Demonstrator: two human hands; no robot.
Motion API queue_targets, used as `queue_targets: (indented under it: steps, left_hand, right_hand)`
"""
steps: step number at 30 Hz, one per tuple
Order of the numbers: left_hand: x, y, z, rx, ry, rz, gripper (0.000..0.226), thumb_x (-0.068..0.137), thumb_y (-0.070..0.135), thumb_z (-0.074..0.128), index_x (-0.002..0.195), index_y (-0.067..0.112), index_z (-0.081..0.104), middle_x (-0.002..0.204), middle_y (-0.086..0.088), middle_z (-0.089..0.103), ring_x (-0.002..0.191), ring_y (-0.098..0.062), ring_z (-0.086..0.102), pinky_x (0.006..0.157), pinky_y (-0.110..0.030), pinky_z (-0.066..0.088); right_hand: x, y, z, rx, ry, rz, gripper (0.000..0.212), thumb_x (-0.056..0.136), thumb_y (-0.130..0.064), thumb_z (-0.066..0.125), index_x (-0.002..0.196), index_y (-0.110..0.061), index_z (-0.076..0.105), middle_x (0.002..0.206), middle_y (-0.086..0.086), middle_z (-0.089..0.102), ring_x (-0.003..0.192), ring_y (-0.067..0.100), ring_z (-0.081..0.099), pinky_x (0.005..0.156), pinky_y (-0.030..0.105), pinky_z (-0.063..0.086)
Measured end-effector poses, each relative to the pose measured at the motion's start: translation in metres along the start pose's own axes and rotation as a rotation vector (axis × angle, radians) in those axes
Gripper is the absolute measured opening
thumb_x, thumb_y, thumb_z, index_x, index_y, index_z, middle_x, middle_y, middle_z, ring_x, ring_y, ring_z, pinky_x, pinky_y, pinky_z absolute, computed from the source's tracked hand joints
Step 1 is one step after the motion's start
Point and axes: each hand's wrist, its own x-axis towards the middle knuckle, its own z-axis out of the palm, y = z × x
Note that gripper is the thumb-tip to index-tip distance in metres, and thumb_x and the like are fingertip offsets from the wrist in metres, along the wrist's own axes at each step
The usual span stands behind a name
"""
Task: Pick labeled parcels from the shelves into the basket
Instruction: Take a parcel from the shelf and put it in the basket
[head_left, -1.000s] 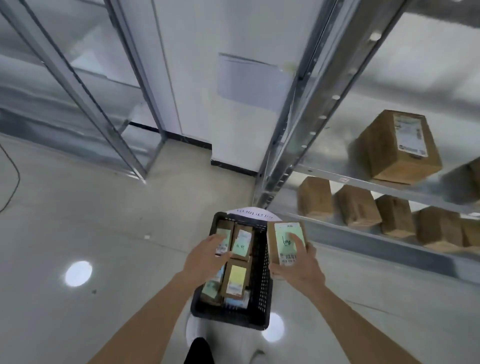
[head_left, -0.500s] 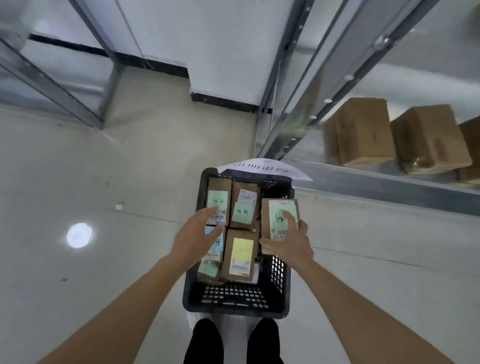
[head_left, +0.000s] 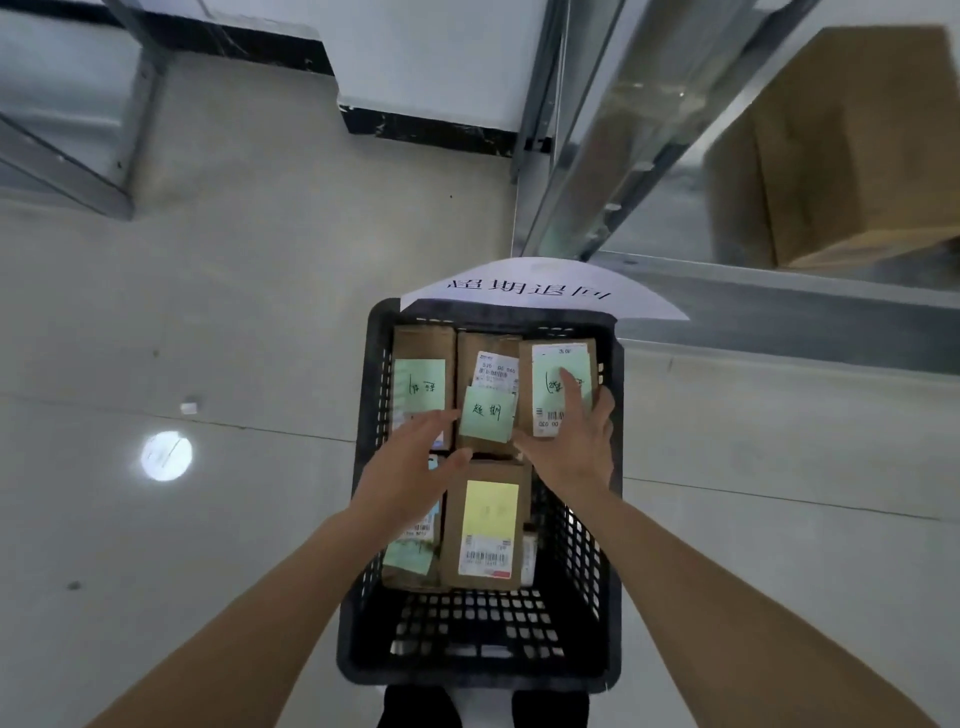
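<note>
The parcel (head_left: 558, 387) I'm handling sits in the far right corner of the black basket (head_left: 480, 673), a brown box with a pale green note and a barcode label on top. My right hand (head_left: 574, 447) is on it: the forefinger lies straight across the green note, the thumb reaches along the near left corner, and the other fingers curl round its right edge against the basket wall. Just left of that forefinger is a second boxed parcel (head_left: 488, 400) with a green note handwritten in dark ink. My left hand (head_left: 410, 475) hovers over the left side of the basket, fingers straight and slightly spread, tips reaching the near end of a third green-noted parcel (head_left: 421, 389); I cannot tell whether they touch it. Nearer to me than both sets of fingers lies a parcel with a yellow note (head_left: 488, 525). Beyond the fingertips, a white paper sign (head_left: 540, 286) hangs off the basket's far rim. A large brown carton (head_left: 841, 150) rests on the metal shelf (head_left: 779, 275) up to the right.
</note>
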Motion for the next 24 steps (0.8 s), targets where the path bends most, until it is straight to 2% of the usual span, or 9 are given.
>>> queue_targets:
  steps: [4,7,10,12,15,17,22,24]
  left_hand:
    - [0.010,-0.007,0.007,0.009,0.011,0.012,0.051,0.097,0.042,0.057,0.145,0.032,0.042,0.146,0.013,0.047,0.128,-0.005,0.046,0.100,-0.022,0.035]
    - [0.018,-0.012,0.013,-0.001,0.018,0.013,0.052,0.097,0.044,0.056,0.145,0.033,0.042,0.146,0.016,0.046,0.132,-0.004,0.042,0.100,-0.020,0.032]
    - [0.024,-0.014,0.021,-0.020,0.017,0.020,0.054,0.096,0.045,0.056,0.147,0.032,0.041,0.148,0.016,0.044,0.135,-0.004,0.039,0.103,-0.021,0.030]
    - [0.028,-0.013,0.026,-0.014,0.009,0.038,0.054,0.097,0.043,0.056,0.147,0.030,0.041,0.149,0.014,0.044,0.137,-0.005,0.038,0.107,-0.023,0.031]
    - [0.029,-0.014,0.034,0.010,-0.001,0.049,0.054,0.097,0.044,0.055,0.148,0.031,0.040,0.149,0.012,0.044,0.137,-0.007,0.039,0.110,-0.028,0.032]
    - [0.028,-0.014,0.038,0.003,-0.014,0.037,0.054,0.097,0.044,0.055,0.147,0.031,0.040,0.149,0.012,0.044,0.136,-0.008,0.040,0.110,-0.029,0.034]
    - [0.026,-0.011,0.038,-0.005,-0.019,0.022,0.052,0.098,0.041,0.056,0.146,0.030,0.042,0.149,0.012,0.044,0.138,-0.008,0.038,0.108,-0.026,0.030]
    - [0.024,-0.007,0.033,0.003,-0.013,0.001,0.051,0.098,0.039,0.056,0.146,0.028,0.043,0.149,0.011,0.045,0.137,-0.008,0.039,0.106,-0.024,0.030]
  right_hand:
    - [0.020,0.000,0.018,0.014,0.026,-0.009,0.107,0.072,-0.052,0.082,0.155,-0.044,0.015,0.162,0.006,0.000,0.142,0.035,0.023,0.110,0.051,0.041]
    - [0.031,0.006,0.030,-0.032,0.018,-0.032,0.109,0.076,-0.057,0.078,0.157,-0.042,0.006,0.163,0.009,-0.008,0.149,0.037,0.012,0.115,0.057,0.035]
    - [0.035,0.018,0.040,-0.137,-0.050,-0.051,0.107,0.088,-0.065,0.063,0.160,-0.040,-0.012,0.164,0.011,-0.028,0.155,0.039,-0.002,0.120,0.053,0.026]
    - [0.037,0.023,0.044,-0.211,-0.060,-0.047,0.103,0.091,-0.068,0.055,0.159,-0.038,-0.016,0.162,0.010,-0.034,0.155,0.038,-0.005,0.120,0.051,0.026]
    - [0.044,0.024,0.050,-0.280,-0.003,-0.050,0.093,0.097,-0.061,0.050,0.163,-0.027,-0.005,0.164,0.010,-0.032,0.156,0.036,-0.006,0.122,0.050,0.025]
    - [0.047,0.025,0.053,-0.268,-0.004,-0.053,0.090,0.098,-0.060,0.048,0.163,-0.026,-0.004,0.167,0.009,-0.025,0.156,0.033,-0.007,0.125,0.050,0.019]
    - [0.048,0.028,0.041,-0.260,-0.077,-0.044,0.093,0.096,-0.063,0.051,0.162,-0.031,-0.007,0.169,0.002,-0.017,0.157,0.027,-0.005,0.116,0.049,0.036]
    - [0.045,0.024,0.031,-0.248,-0.120,-0.042,0.094,0.096,-0.063,0.052,0.162,-0.032,-0.008,0.169,0.001,-0.017,0.157,0.026,-0.005,0.116,0.048,0.038]
